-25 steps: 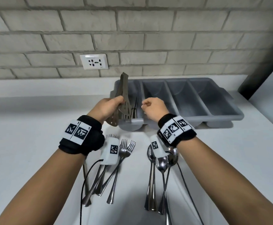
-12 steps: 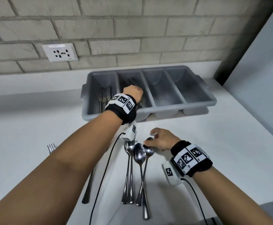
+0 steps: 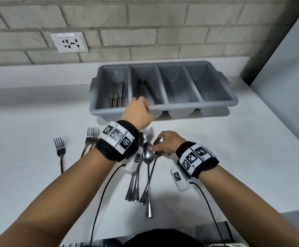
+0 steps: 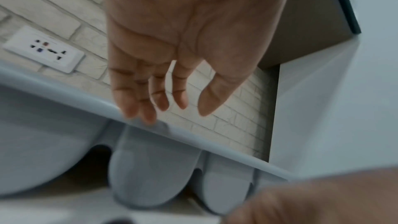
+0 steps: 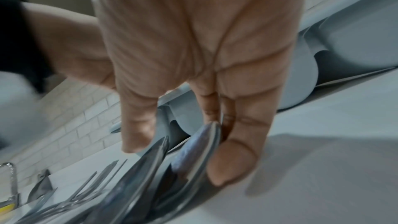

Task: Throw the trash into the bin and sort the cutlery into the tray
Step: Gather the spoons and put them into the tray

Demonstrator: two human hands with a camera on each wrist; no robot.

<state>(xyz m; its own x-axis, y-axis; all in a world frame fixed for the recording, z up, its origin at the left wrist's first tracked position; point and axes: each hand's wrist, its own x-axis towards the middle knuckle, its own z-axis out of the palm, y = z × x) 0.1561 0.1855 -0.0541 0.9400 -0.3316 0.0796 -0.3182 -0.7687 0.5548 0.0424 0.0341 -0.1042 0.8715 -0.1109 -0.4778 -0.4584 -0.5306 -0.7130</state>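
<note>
A grey four-compartment tray stands at the back of the white counter. Its leftmost compartment holds metal knives, and dark utensils lie in the second. My left hand hovers over the tray's front rim; the left hand has straight fingers and holds nothing. A bunch of spoons lies in front of the tray. My right hand grips them at the bowls. In the right wrist view the right hand has its thumb and fingers closed round the spoon bowls.
Forks lie left of the spoons, with one more fork further left. A wall socket sits on the brick wall. A grey panel borders the counter on the right. Wrist cables trail to the counter's front edge.
My left hand put the dark utensils into the second compartment, let go and drew back to the front rim. My right hand dropped from the tray to the spoons and took hold of them.
</note>
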